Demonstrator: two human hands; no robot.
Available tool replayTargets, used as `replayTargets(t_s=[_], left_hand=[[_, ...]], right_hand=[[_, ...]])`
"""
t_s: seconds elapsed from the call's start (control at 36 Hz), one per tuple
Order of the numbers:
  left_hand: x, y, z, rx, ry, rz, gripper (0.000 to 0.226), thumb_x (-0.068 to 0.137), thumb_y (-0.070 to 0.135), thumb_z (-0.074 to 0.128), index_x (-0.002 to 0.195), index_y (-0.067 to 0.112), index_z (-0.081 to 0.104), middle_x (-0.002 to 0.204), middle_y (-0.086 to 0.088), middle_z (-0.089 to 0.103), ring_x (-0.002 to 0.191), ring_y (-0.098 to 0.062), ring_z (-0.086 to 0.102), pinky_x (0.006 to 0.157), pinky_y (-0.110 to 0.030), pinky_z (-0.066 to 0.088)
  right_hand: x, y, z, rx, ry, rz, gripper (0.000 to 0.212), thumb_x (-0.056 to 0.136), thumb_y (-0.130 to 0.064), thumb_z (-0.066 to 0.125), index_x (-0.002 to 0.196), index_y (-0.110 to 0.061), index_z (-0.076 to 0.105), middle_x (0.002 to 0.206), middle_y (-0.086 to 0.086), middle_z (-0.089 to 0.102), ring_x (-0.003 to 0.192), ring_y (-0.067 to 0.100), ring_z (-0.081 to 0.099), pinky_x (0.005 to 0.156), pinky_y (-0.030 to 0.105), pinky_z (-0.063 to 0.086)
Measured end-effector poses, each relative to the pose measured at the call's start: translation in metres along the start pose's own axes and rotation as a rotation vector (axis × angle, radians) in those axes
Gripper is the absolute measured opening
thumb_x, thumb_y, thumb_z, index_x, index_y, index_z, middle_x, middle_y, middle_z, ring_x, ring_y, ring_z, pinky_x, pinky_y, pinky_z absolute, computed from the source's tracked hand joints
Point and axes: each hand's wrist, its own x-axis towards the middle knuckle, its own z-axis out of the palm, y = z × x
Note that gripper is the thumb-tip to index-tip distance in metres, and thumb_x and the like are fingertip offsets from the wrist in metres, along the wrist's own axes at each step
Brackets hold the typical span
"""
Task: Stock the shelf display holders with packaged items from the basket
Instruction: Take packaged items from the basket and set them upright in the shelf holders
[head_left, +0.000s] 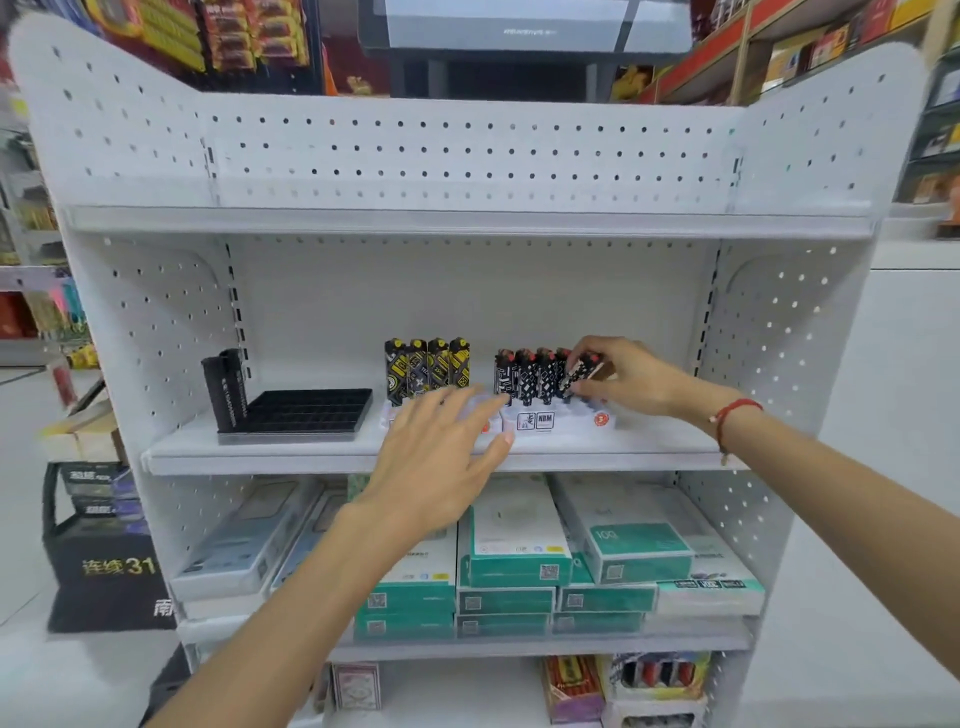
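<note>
Pinched in the right hand (631, 376), a black-and-white item (579, 376) leans top-left, its lower end aimed at the white holder (558, 420) just beneath, at the right end of a row of four like ones (530, 379). Its long axis is tilted, not yet upright like its neighbours, so I'd say it needs tipping straight before it seats. Spread open and grasping nothing, the left hand (441, 457) hovers over the shelf (322, 452) edge before the yellow row (427, 370). A black tray (306, 410) farther left sits nearly bare. No basket shows.
</note>
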Motion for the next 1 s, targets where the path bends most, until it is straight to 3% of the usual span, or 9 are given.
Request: replayTargets(t_s=[0.17, 0.31, 0.39, 0.47, 0.61, 0.69, 0.78, 0.86, 1.0], left_hand=[[0.010, 0.006, -0.001, 0.001, -0.062, 0.096, 0.048, 0.100, 0.050, 0.024, 0.146, 0.039, 0.028, 0.150, 0.013, 0.034, 0.135, -0.012, 0.032, 0.106, -0.031, 0.029], [0.011, 0.004, -0.003, 0.067, 0.000, 0.123, 0.048, 0.099, 0.053, 0.024, 0.144, 0.040, 0.032, 0.146, 0.013, 0.042, 0.129, -0.011, 0.041, 0.102, -0.029, 0.033], [0.011, 0.002, -0.004, 0.059, 0.012, 0.117, 0.049, 0.097, 0.056, 0.026, 0.143, 0.039, 0.033, 0.145, 0.011, 0.044, 0.129, -0.012, 0.043, 0.102, -0.029, 0.034], [0.010, 0.002, -0.004, 0.054, 0.008, 0.123, 0.051, 0.096, 0.058, 0.027, 0.143, 0.039, 0.032, 0.145, 0.011, 0.043, 0.129, -0.012, 0.042, 0.101, -0.029, 0.035], [0.012, 0.001, -0.005, 0.045, 0.012, 0.128, 0.048, 0.095, 0.058, 0.028, 0.139, 0.040, 0.037, 0.137, 0.012, 0.051, 0.121, -0.013, 0.047, 0.091, -0.031, 0.042], [0.013, 0.000, -0.006, 0.047, 0.009, 0.137, 0.048, 0.096, 0.057, 0.028, 0.139, 0.039, 0.037, 0.137, 0.011, 0.051, 0.122, -0.013, 0.047, 0.090, -0.032, 0.043], [0.013, -0.002, -0.005, 0.045, -0.011, 0.132, 0.049, 0.096, 0.057, 0.028, 0.141, 0.038, 0.034, 0.140, 0.011, 0.048, 0.125, -0.013, 0.044, 0.092, -0.033, 0.042], [0.012, -0.001, -0.004, 0.059, -0.043, 0.138, 0.052, 0.096, 0.056, 0.029, 0.144, 0.035, 0.029, 0.145, 0.007, 0.043, 0.130, -0.015, 0.039, 0.099, -0.033, 0.037], [-0.005, 0.002, -0.005, 0.030, 0.055, 0.172, 0.051, 0.098, 0.052, 0.030, 0.146, 0.034, 0.029, 0.148, 0.011, 0.038, 0.137, -0.010, 0.030, 0.116, -0.030, 0.014]], right_hand=[[0.009, -0.013, 0.009, -0.109, -0.008, 0.030, 0.015, 0.099, -0.019, 0.042, 0.111, -0.010, 0.040, 0.076, 0.004, 0.058, 0.068, 0.024, 0.054, 0.064, 0.038, 0.048], [0.011, -0.008, 0.012, -0.017, 0.126, 0.089, 0.026, 0.094, -0.018, 0.055, 0.110, -0.013, 0.034, 0.080, 0.005, 0.063, 0.071, 0.024, 0.060, 0.065, 0.037, 0.052], [0.011, -0.007, 0.015, 0.060, 0.262, 0.132, 0.041, 0.085, -0.025, 0.070, 0.113, -0.009, 0.045, 0.088, 0.007, 0.069, 0.077, 0.018, 0.062, 0.074, 0.031, 0.050], [0.010, -0.007, 0.020, 0.068, 0.327, 0.167, 0.037, 0.082, -0.028, 0.072, 0.111, -0.010, 0.056, 0.087, 0.007, 0.073, 0.073, 0.015, 0.064, 0.079, 0.029, 0.051], [0.012, -0.017, 0.027, -0.233, 0.340, 0.179, 0.033, 0.085, -0.026, 0.066, 0.109, -0.006, 0.056, 0.094, 0.012, 0.070, 0.078, 0.032, 0.066, 0.074, 0.039, 0.055], [0.017, -0.023, 0.027, -0.271, 0.304, 0.237, 0.033, 0.085, -0.027, 0.067, 0.108, -0.004, 0.057, 0.092, 0.012, 0.068, 0.075, 0.029, 0.066, 0.064, 0.032, 0.050], [0.019, -0.025, 0.026, -0.177, 0.307, 0.328, 0.039, 0.082, -0.031, 0.071, 0.107, -0.007, 0.052, 0.075, 0.002, 0.062, 0.062, 0.019, 0.060, 0.054, 0.027, 0.041], [0.017, -0.022, 0.027, -0.134, 0.310, 0.334, 0.042, 0.081, -0.033, 0.072, 0.111, -0.009, 0.054, 0.064, -0.002, 0.061, 0.058, 0.015, 0.058, 0.064, 0.028, 0.048], [-0.008, -0.022, 0.022, -0.036, 0.391, 0.247, 0.041, 0.080, -0.029, 0.073, 0.112, -0.012, 0.054, 0.103, 0.000, 0.065, 0.072, 0.014, 0.059, 0.074, 0.033, 0.051]])
